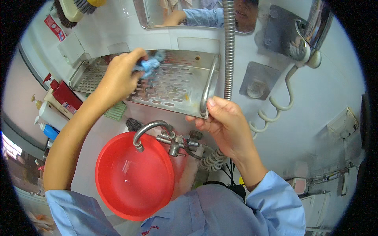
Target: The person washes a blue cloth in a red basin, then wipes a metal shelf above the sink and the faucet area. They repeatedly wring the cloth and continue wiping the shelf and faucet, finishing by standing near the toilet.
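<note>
A perforated stainless steel wall shelf (174, 85) with raised end rails is before me, with yellowish and brown stains on its surface. My left hand (125, 72) holds a crumpled blue cloth (150, 66) over the shelf's slotted plate; the cloth is slightly blurred. At the shelf's right front corner, my right hand (223, 118) grips the edge by the rail's foot, thumb above and fingers partly hidden below. Under the shelf, a curved metal faucet (153, 125) reaches over a round red plastic basin (135, 183), which has liquid in it.
A metal shower hose (229, 53) hangs beside the shelf's right end. Pump bottles, including a red one (66, 94), stand at left. Below the shelf are a green soap dish (115, 111) and a dark scouring pad (133, 124). A mirror (200, 14) is above.
</note>
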`<act>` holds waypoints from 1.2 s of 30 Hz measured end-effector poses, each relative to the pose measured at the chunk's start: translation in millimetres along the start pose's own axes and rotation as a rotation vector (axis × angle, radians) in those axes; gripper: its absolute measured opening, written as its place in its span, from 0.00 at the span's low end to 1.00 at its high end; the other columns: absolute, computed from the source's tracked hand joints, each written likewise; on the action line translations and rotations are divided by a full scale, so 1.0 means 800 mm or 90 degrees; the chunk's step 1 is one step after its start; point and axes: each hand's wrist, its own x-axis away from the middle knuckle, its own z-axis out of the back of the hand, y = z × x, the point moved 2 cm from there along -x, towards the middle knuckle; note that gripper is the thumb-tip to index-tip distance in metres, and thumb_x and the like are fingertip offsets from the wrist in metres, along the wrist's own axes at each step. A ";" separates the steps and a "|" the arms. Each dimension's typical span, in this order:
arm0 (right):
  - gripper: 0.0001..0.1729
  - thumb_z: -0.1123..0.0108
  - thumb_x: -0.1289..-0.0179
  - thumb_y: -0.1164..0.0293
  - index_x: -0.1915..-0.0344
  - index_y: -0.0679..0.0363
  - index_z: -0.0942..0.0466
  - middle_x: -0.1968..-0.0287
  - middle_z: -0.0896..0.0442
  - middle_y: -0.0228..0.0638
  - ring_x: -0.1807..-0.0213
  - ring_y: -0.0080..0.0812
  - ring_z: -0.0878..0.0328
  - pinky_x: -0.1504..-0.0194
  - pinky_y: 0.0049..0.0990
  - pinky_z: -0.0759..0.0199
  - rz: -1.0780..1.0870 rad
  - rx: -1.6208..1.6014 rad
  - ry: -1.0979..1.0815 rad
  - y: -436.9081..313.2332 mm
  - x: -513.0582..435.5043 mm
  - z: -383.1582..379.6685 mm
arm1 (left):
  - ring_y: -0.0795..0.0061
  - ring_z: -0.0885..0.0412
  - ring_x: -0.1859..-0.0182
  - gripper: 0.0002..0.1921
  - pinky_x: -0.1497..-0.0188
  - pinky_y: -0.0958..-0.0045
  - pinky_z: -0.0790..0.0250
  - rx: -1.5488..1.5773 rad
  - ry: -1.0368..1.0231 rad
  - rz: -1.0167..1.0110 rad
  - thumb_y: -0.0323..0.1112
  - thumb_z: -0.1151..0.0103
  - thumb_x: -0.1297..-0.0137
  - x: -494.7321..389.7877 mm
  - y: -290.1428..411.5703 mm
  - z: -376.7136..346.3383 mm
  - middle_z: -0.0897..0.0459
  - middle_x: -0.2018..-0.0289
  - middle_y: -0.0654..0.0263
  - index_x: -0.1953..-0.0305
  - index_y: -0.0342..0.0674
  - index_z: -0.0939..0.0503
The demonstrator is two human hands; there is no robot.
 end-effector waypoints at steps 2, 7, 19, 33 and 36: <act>0.16 0.55 0.29 0.64 0.56 0.66 0.26 0.62 0.19 0.40 0.65 0.23 0.23 0.61 0.22 0.27 0.003 -0.003 -0.001 0.002 0.001 0.002 | 0.59 0.20 0.62 0.14 0.58 0.68 0.31 0.100 0.012 0.031 0.17 0.42 0.50 0.004 -0.005 -0.011 0.20 0.67 0.52 0.60 0.35 0.28; 0.17 0.56 0.29 0.64 0.57 0.67 0.27 0.63 0.19 0.39 0.65 0.23 0.23 0.61 0.23 0.27 0.013 -0.016 0.029 0.003 -0.001 0.000 | 0.50 0.20 0.66 0.11 0.63 0.60 0.29 0.205 0.028 -0.162 0.22 0.39 0.52 -0.015 0.093 -0.020 0.20 0.71 0.50 0.64 0.36 0.23; 0.17 0.55 0.30 0.66 0.55 0.69 0.26 0.63 0.18 0.43 0.69 0.22 0.21 0.64 0.20 0.24 0.017 -0.038 0.025 0.003 -0.001 0.004 | 0.59 0.25 0.64 0.14 0.64 0.66 0.35 0.238 -0.171 -0.148 0.22 0.42 0.53 0.002 0.086 0.003 0.22 0.67 0.58 0.62 0.36 0.26; 0.18 0.51 0.32 0.65 0.55 0.71 0.27 0.63 0.19 0.42 0.65 0.26 0.20 0.63 0.20 0.24 0.004 -0.054 0.023 0.006 0.001 0.007 | 0.52 0.24 0.66 0.13 0.65 0.63 0.32 0.295 -0.164 -0.284 0.14 0.44 0.62 0.001 0.084 0.008 0.22 0.72 0.55 0.70 0.33 0.24; 0.18 0.51 0.32 0.64 0.55 0.70 0.27 0.63 0.19 0.42 0.65 0.25 0.20 0.63 0.20 0.25 0.005 -0.042 0.004 0.002 0.001 0.006 | 0.52 0.24 0.67 0.15 0.66 0.65 0.32 0.203 -0.232 -0.196 0.14 0.44 0.64 -0.001 0.048 0.021 0.23 0.73 0.54 0.69 0.34 0.24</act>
